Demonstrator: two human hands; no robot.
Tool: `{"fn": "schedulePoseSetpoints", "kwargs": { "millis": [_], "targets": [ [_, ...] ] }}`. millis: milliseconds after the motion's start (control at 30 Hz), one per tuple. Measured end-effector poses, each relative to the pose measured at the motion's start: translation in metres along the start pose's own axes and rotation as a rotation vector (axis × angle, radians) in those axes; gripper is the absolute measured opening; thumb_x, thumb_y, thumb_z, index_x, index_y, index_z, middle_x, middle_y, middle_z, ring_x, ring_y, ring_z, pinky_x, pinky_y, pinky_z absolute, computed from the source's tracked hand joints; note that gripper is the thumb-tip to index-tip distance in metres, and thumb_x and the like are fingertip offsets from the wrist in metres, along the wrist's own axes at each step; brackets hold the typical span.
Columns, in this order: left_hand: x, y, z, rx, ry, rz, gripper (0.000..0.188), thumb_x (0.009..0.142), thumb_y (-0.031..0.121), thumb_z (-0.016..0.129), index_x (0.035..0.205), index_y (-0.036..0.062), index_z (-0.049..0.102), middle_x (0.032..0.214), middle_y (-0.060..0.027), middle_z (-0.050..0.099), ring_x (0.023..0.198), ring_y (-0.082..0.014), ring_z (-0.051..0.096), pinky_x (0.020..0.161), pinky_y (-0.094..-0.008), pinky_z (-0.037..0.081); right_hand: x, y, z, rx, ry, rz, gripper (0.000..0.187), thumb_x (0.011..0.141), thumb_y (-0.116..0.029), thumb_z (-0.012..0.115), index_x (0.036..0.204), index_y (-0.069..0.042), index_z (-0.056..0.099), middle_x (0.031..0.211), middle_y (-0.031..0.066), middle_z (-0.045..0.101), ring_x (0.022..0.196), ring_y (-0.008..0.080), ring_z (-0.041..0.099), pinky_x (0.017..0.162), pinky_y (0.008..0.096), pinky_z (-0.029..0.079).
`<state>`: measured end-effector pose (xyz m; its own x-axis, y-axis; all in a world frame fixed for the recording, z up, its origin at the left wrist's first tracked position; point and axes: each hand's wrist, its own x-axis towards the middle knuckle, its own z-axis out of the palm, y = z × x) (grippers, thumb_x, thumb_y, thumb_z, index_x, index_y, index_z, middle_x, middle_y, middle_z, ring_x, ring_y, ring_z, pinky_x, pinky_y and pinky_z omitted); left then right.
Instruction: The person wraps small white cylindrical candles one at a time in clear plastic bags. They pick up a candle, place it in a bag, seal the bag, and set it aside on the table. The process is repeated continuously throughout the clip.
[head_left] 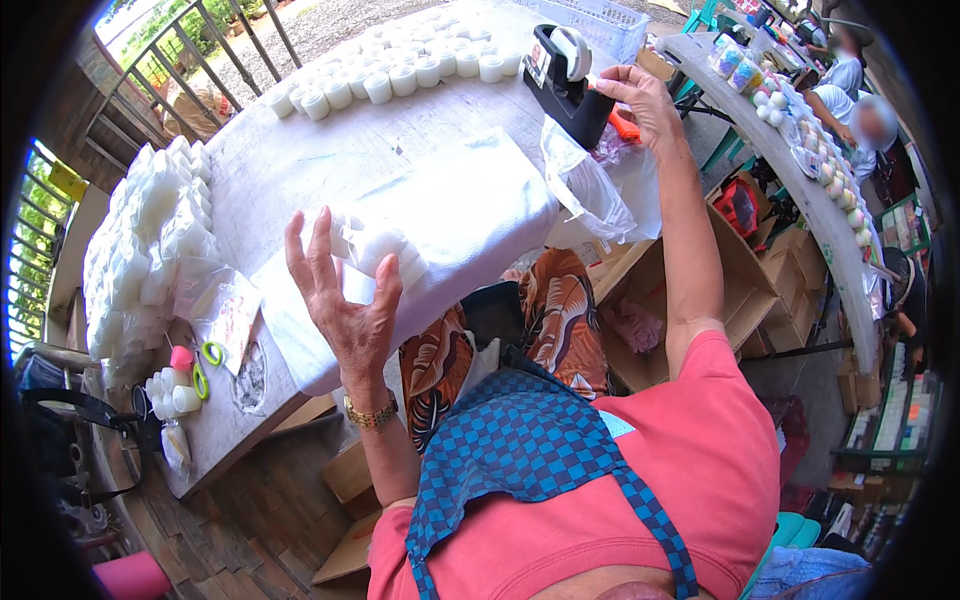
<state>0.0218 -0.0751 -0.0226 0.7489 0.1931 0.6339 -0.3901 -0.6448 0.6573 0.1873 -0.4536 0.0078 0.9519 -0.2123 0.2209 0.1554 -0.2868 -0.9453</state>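
Note:
A black tape dispenser (566,90) with a roll of tape stands at the far right of the table. My right hand (645,105) reaches to its front edge, thumb and forefinger pinched at the tape's end; the clear strip itself is hard to see. My left hand (350,300) is open, fingers and thumb spread around the near side of some white candles in clear plastic (378,240). These lie on a white towel (470,200) spread over the table's near part. Whether the left fingertips touch the plastic I cannot tell.
Rows of white candle cups (400,78) line the table's far side. Bagged white cups (150,230) are heaped at left, near green-handled scissors (203,372). A plastic bag (585,185) hangs at the right edge above an open cardboard box (700,300). Other people sit at another table (790,160).

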Motion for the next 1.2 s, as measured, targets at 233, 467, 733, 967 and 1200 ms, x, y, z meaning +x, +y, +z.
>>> {"fn": "schedulePoseSetpoints", "kwargs": {
  "millis": [233,467,733,967,1200],
  "targets": [
    [0.002,0.014,0.003,-0.196,0.028,-0.095,0.06,0.078,0.01,0.074,0.135,0.0163,0.055,0.153,-0.0096,0.03,0.136,-0.0318,0.039,0.105,-0.0515,0.042,0.015,0.002,0.002,0.03,-0.03,-0.076,0.029,0.077,-0.019,0.078,0.103,-0.013,0.064,0.09,-0.001,0.07,0.081,0.0055,0.058,0.071,0.0247,0.037],
    [0.004,0.01,0.003,-0.157,0.015,-0.106,0.061,0.073,0.012,0.079,0.131,0.016,0.058,0.152,-0.0147,0.028,0.133,-0.0334,0.043,0.103,-0.0493,0.046,-0.017,-0.022,-0.001,0.045,0.157,-0.137,0.038,0.075,-0.007,0.078,0.109,-0.001,0.064,0.089,0.0103,0.068,0.082,0.0155,0.065,0.078,0.0239,0.051],
    [0.003,0.013,0.0,-0.083,0.024,-0.07,0.055,0.073,0.009,0.078,0.125,0.0125,0.063,0.154,-0.0142,0.026,0.129,-0.03,0.047,0.099,-0.042,0.05,-0.058,0.043,0.011,0.276,0.148,-0.079,0.053,0.079,0.0,0.074,0.129,0.001,0.057,0.084,0.0018,0.066,0.078,0.0076,0.062,0.076,0.0209,0.048],
    [0.005,0.016,0.01,-0.147,-0.007,0.031,0.042,0.082,0.003,0.067,0.124,0.0069,0.064,0.155,-0.0139,0.03,0.128,-0.0311,0.048,0.103,-0.0427,0.042,-0.039,0.067,0.008,0.128,0.218,-0.242,0.05,0.081,-0.001,0.068,0.129,-0.009,0.063,0.089,-0.0021,0.064,0.078,0.0044,0.052,0.074,0.0214,0.046],
    [0.012,0.01,0.007,-0.098,-0.047,-0.012,0.037,0.093,0.005,0.056,0.13,0.0085,0.057,0.145,-0.0116,0.044,0.13,-0.0284,0.047,0.1,-0.0471,0.048,-0.036,0.047,0.006,-0.157,0.259,-0.274,0.038,0.079,-0.003,0.068,0.116,-0.008,0.07,0.086,0.0092,0.072,0.071,0.0159,0.061,0.072,0.0279,0.049]
  ]
}}
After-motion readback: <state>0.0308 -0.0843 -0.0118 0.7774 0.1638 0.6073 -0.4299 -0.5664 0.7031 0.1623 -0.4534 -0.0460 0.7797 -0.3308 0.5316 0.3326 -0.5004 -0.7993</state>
